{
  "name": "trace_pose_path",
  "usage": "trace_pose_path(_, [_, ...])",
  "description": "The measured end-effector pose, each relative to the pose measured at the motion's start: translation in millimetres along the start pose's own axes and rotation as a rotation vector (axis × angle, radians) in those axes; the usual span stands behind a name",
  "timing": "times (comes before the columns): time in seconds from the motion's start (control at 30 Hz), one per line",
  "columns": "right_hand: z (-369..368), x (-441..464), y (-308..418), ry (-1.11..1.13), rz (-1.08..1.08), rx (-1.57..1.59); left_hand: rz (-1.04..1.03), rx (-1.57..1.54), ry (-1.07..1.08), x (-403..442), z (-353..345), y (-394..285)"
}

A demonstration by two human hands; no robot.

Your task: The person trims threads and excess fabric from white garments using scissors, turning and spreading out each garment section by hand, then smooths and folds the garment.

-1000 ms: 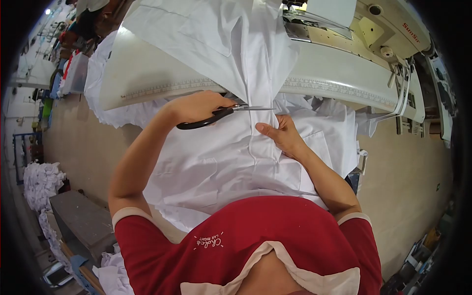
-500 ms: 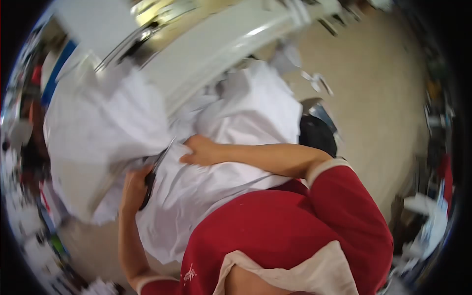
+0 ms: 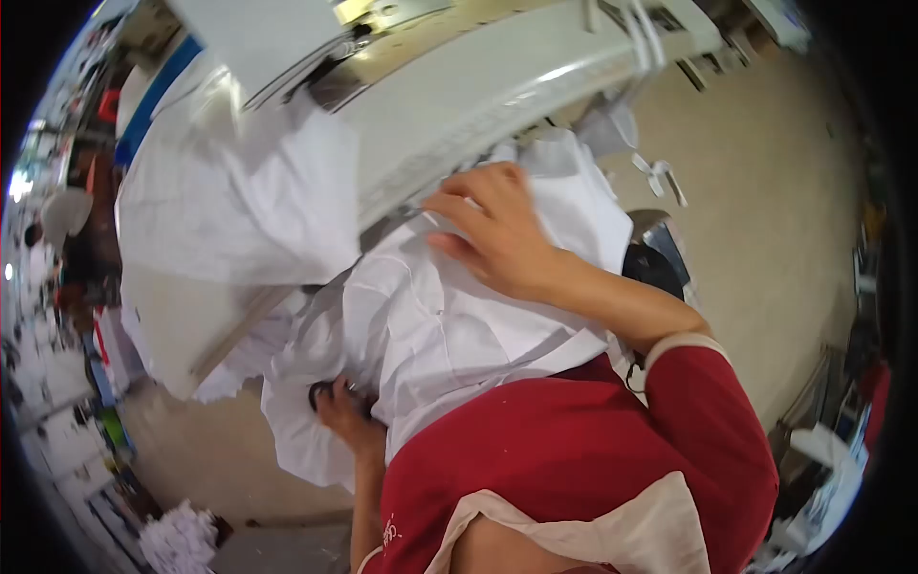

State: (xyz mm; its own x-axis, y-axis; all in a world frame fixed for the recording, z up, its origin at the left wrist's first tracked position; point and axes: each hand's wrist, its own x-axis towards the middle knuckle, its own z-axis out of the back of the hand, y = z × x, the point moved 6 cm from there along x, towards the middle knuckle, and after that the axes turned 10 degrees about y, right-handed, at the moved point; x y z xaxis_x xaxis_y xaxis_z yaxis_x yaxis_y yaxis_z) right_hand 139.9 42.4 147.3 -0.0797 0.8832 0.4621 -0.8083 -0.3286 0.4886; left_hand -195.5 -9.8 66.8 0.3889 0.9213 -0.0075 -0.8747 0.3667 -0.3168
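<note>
White fabric (image 3: 449,325) lies in loose folds across my lap, below the edge of a pale table (image 3: 430,124). Low on the left, my left hand (image 3: 346,413) is closed around the black handles of scissors (image 3: 320,394); their blades are hidden in this view. My right hand (image 3: 502,234) is over the upper part of the lap fabric, near the table edge, with its fingers apart and nothing visible in them. Another large drape of white cloth (image 3: 239,191) hangs over the table's left part.
A metal machine plate (image 3: 411,24) shows on the tabletop at the top. Beside my right leg is a black object (image 3: 655,273), partly hidden by fabric. White scraps (image 3: 655,177) lie on the tan floor (image 3: 746,220). A crumpled white pile (image 3: 180,540) sits at lower left.
My left hand has moved down and right with the scissors, away from the fabric between the hands. My right hand has let go of the fabric, moved up toward the table and opened.
</note>
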Motion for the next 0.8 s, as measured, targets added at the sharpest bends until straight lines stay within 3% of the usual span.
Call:
trace_pose_path(0.07, [16.4, -7.6, 17.8, 0.288, -0.018, -0.166, -0.077, -0.038, -0.243, 11.0, -19.5, 2.5])
trace_pose_path(0.13, [-37.4, -54.0, -36.4, 0.481, -0.144, -0.36, 0.259, -0.146, 0.006, 29.4, -80.7, 73.8])
trace_pose_path(0.17, [-80.4, -93.5, -94.9, 0.433, -0.182, -0.168, 0.306, -0.139, 0.041, 34.8, -92.3, 81.4])
trace_pose_path(0.2, [-82.3, -99.0, -112.3, 0.531, -0.426, -0.06, 0.353, -0.131, 0.078, 39.9, -103.9, 88.8])
trace_pose_path(0.23, [-80.3, -92.2, -118.0, 0.609, -0.507, -0.063, 0.28, -0.048, 0.024, 46.1, -103.5, 71.5])
trace_pose_path(0.4, [-86.1, -94.5, -132.9, 0.445, -0.368, 0.087, 0.199, -0.044, -0.154, 50.0, -90.8, 51.3])
trace_pose_path(0.5, [-57.5, -80.2, -111.8, 0.296, -0.202, -0.036, 0.135, -0.256, -0.238, 31.8, -49.2, 43.3])
trace_pose_path(0.53, [-46.2, -74.3, -100.0, 0.265, -0.102, -0.016, -0.101, -0.138, -0.369, 29.2, -16.5, 33.2])
trace_pose_path(0.57, [-30.7, -66.4, -87.5, 0.24, -0.002, 0.002, -0.244, -0.279, -0.418, 36.0, 16.6, 29.3])
trace_pose_path(0.63, [-2.8, -23.5, -38.7, 0.183, 0.129, 0.221, -0.312, 0.023, -0.608, 74.0, 75.4, 19.9])
trace_pose_path(0.73, [-9.7, 43.9, -12.2, 0.081, 0.252, 0.156, -0.29, 0.225, -0.579, 162.6, 142.2, 20.3])
trace_pose_path(0.8, [-28.1, 90.4, -3.8, 0.087, 0.251, 0.085, -0.284, 0.143, -0.405, 223.1, 159.6, 37.7])
